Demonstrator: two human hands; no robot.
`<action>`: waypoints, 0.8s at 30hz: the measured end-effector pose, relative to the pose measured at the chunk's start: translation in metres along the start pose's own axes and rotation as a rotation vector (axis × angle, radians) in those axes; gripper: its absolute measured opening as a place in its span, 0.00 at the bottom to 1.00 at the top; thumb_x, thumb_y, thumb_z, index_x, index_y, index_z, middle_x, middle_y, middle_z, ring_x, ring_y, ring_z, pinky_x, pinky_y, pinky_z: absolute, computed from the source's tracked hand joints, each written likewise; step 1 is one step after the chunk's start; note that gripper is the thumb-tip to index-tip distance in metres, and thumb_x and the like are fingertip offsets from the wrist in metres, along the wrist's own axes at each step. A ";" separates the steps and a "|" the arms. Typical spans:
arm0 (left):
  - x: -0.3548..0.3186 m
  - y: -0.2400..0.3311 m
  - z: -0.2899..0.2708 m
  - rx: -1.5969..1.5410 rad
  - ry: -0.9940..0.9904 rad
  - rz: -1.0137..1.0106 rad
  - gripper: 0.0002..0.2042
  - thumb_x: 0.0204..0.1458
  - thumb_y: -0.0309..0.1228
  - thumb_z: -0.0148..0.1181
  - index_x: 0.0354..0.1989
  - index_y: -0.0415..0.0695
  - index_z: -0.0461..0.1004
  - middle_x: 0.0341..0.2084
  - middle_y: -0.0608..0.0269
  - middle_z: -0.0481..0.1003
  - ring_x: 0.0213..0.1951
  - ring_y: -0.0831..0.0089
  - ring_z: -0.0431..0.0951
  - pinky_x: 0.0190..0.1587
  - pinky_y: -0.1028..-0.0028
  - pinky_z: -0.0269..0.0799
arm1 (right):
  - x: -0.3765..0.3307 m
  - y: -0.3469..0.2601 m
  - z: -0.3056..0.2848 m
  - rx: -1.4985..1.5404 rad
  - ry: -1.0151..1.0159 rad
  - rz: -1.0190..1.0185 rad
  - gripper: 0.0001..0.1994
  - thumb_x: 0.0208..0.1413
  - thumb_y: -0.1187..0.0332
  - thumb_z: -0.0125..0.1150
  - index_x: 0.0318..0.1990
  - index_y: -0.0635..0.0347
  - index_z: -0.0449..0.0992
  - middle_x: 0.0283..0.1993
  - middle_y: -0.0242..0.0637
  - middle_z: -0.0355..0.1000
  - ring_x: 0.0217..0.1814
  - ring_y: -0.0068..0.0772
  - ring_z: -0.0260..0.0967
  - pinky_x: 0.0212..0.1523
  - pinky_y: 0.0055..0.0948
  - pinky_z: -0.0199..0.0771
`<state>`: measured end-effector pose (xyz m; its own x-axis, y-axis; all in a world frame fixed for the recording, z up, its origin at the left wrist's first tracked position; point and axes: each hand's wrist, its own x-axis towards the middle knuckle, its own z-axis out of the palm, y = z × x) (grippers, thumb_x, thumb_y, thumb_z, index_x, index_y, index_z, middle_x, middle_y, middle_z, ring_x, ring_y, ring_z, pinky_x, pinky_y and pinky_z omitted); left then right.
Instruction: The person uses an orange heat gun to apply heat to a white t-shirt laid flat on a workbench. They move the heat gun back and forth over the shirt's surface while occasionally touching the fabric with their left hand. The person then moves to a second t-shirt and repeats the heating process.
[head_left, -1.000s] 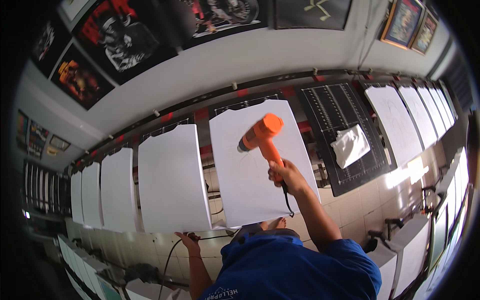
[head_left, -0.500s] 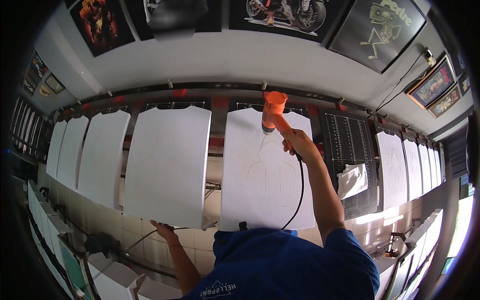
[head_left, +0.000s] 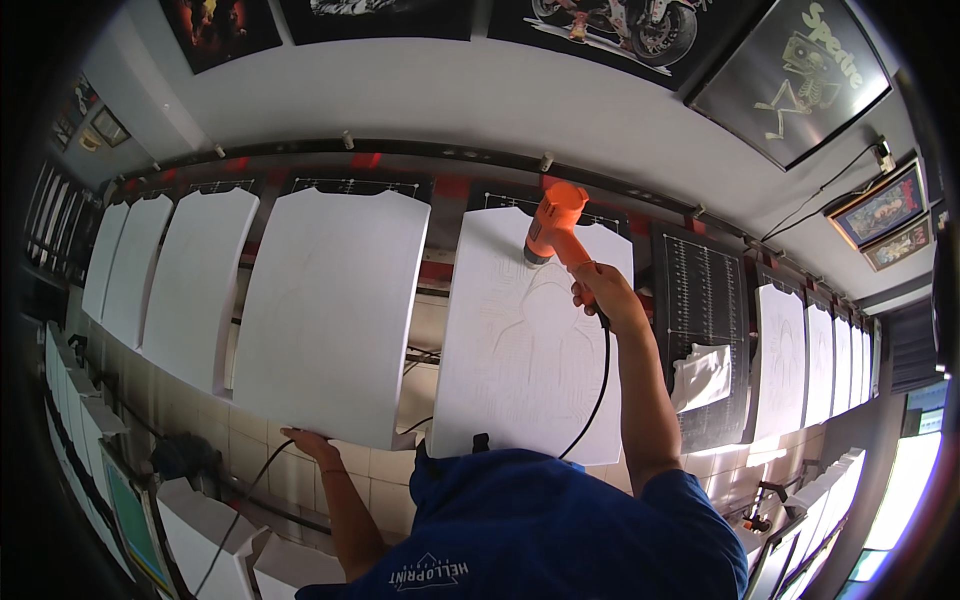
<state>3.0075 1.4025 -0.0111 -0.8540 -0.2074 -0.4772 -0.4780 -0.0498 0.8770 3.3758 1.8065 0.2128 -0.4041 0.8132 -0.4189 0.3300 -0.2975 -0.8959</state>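
Note:
My right hand (head_left: 608, 297) is wrapped round the handle of an orange heat gun (head_left: 560, 215). Its dark nozzle points down, close over the upper part of a white shirt (head_left: 470, 330) stretched on a board. Faint outlines of a hooded figure (head_left: 548, 320) show on the cloth. From the handle a black cord (head_left: 600, 390) hangs down to my body. My left hand (head_left: 312, 443) is low beside the bottom edge of the neighbouring plain white shirt (head_left: 330, 310), closed on a black power cord (head_left: 252, 490); its fingers are partly hidden.
More white-covered boards (head_left: 200, 280) line up leftward, and others (head_left: 780, 350) rightward. A black gridded board (head_left: 695, 290) to the right carries a crumpled white cloth (head_left: 702, 377). Behind the row runs a dark rail (head_left: 440, 152) below framed pictures. Further boards (head_left: 210, 530) stand behind me.
The heat gun's nozzle has come lower and nearer the cloth. My left hand has shifted left along the shirt's edge, and the cord from it now runs steeply down. The view has shifted slightly.

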 end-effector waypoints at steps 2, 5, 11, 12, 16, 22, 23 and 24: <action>0.008 0.001 -0.023 0.127 -0.010 0.003 0.33 0.65 0.54 0.29 0.56 0.32 0.64 0.39 0.56 0.69 0.37 0.68 0.69 0.45 0.69 0.69 | 0.005 -0.001 0.004 -0.005 -0.012 -0.018 0.14 0.60 0.57 0.55 0.37 0.61 0.71 0.24 0.29 0.67 0.23 0.17 0.65 0.21 0.18 0.60; 0.002 0.005 -0.039 0.163 -0.029 0.091 0.25 0.66 0.48 0.31 0.42 0.37 0.68 0.20 0.67 0.59 0.20 0.77 0.56 0.29 0.74 0.63 | 0.004 -0.009 0.008 -0.006 -0.007 -0.013 0.15 0.60 0.56 0.55 0.36 0.60 0.71 0.24 0.28 0.67 0.23 0.17 0.65 0.20 0.18 0.59; 0.023 0.033 -0.087 0.043 -0.060 0.205 0.12 0.61 0.37 0.43 0.40 0.40 0.66 0.23 0.65 0.65 0.25 0.73 0.65 0.33 0.72 0.67 | 0.004 -0.013 0.012 -0.049 0.015 -0.004 0.15 0.60 0.54 0.55 0.34 0.59 0.71 0.23 0.28 0.67 0.23 0.17 0.65 0.20 0.18 0.59; 0.018 0.032 -0.091 0.113 -0.212 0.195 0.11 0.62 0.37 0.43 0.36 0.41 0.66 0.23 0.64 0.66 0.28 0.72 0.68 0.37 0.71 0.67 | 0.004 -0.009 0.012 -0.061 -0.002 -0.028 0.16 0.61 0.54 0.54 0.34 0.59 0.71 0.24 0.28 0.67 0.23 0.17 0.65 0.20 0.18 0.60; 0.053 0.048 -0.119 -0.187 -0.299 0.127 0.11 0.63 0.38 0.45 0.36 0.43 0.68 0.26 0.64 0.69 0.31 0.73 0.69 0.44 0.71 0.66 | 0.003 -0.010 0.014 -0.069 -0.044 0.000 0.16 0.61 0.54 0.54 0.37 0.61 0.71 0.25 0.28 0.68 0.23 0.18 0.65 0.20 0.19 0.60; 0.069 0.107 -0.174 -0.272 -0.557 0.253 0.10 0.63 0.39 0.49 0.43 0.47 0.70 0.37 0.67 0.72 0.40 0.75 0.70 0.48 0.72 0.63 | -0.020 -0.021 0.017 -0.129 -0.104 0.105 0.14 0.59 0.58 0.55 0.34 0.61 0.71 0.24 0.29 0.68 0.24 0.19 0.67 0.21 0.19 0.61; 0.095 0.117 -0.192 -0.436 -0.622 0.324 0.11 0.63 0.40 0.49 0.44 0.47 0.70 0.38 0.67 0.72 0.41 0.75 0.71 0.49 0.72 0.63 | -0.025 -0.020 0.017 -0.145 -0.106 0.114 0.14 0.59 0.58 0.55 0.34 0.62 0.71 0.24 0.29 0.68 0.23 0.19 0.67 0.21 0.19 0.61; 0.131 0.127 -0.226 -0.331 -0.804 0.278 0.12 0.64 0.41 0.47 0.46 0.47 0.69 0.43 0.66 0.72 0.46 0.71 0.71 0.51 0.71 0.63 | -0.028 -0.019 0.018 -0.157 -0.124 0.124 0.13 0.59 0.59 0.55 0.34 0.62 0.71 0.24 0.29 0.68 0.23 0.19 0.67 0.21 0.19 0.61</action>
<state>2.8814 1.1487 0.0511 -0.8748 0.4834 -0.0328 -0.2560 -0.4036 0.8784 3.3653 1.7802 0.2385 -0.4506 0.7049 -0.5479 0.5082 -0.3020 -0.8065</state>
